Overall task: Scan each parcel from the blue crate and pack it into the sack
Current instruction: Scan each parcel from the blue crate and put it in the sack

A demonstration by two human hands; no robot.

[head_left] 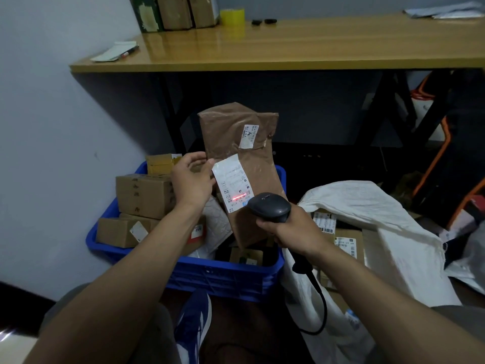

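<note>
Scan underway: left hand (191,179) pinches the brown parcel (244,164) upright over the blue crate (223,274), right hand (288,229) wrapped round the scanner (270,207), red beam on the label (233,186). Several boxes wait in the crate; a few already sit in the sack (388,227).

A brown, plastic-wrapped parcel (244,143) stands nearly upright in the left grip (191,179), pinched at its left edge. A red scan line crosses its white label (233,182). Below that grip sits the blue crate (223,274), full of cardboard parcels (144,195). Right of it, the white sack (380,232) gapes open.
</note>
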